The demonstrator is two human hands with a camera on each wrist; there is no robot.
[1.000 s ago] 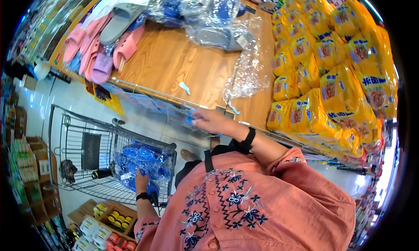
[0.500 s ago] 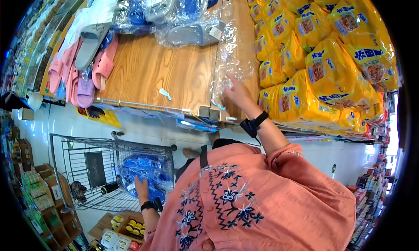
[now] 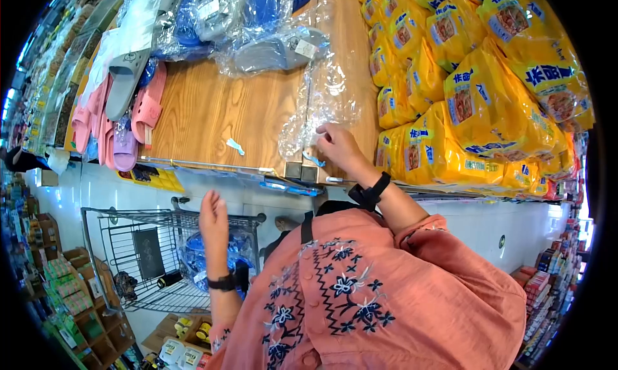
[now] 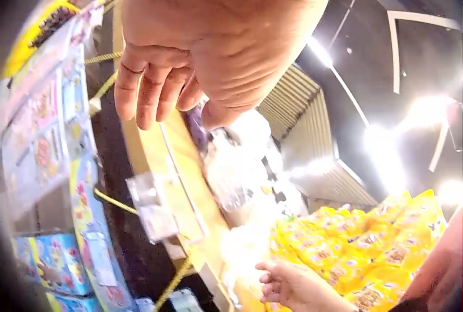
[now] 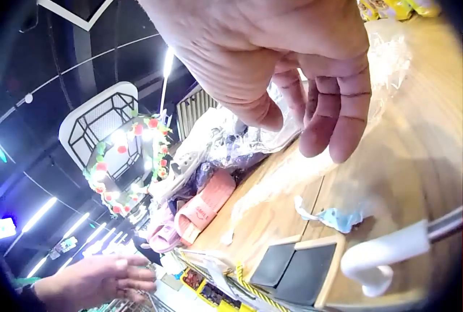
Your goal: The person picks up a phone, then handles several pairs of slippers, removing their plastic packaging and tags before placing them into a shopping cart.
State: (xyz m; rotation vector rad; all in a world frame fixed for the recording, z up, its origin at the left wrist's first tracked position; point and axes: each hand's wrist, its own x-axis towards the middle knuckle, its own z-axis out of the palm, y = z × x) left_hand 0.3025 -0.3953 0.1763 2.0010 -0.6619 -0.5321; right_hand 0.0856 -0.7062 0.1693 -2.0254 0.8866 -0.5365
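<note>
My right hand [image 3: 344, 152] is over the front of the wooden table [image 3: 206, 112], fingers bent loosely down at a crumpled clear plastic wrapper [image 3: 333, 90]. In the right wrist view a gap shows between its thumb and fingers [image 5: 347, 120], with the wrapper behind them. My left hand [image 3: 214, 219] is raised above the shopping cart [image 3: 138, 209], fingers extended and holding nothing. Below it in the cart lie blue slippers [image 3: 193, 248] in clear plastic, partly covered by the arm. A grey slipper [image 3: 267, 53] in plastic lies beyond the wrapper.
Yellow instant-noodle packs [image 3: 476, 106] are stacked at the table's right. Pink slippers [image 3: 149, 103] and a lavender slipper [image 3: 125, 148] overhang its left edge. A light-blue scrap [image 3: 235, 146] lies near the front edge. Shelves [image 3: 84, 293] stand left of the cart.
My right hand has gone from the table's front edge onto the tabletop by the wrapper, which has shifted left. My left hand has left the blue slippers and risen toward the table.
</note>
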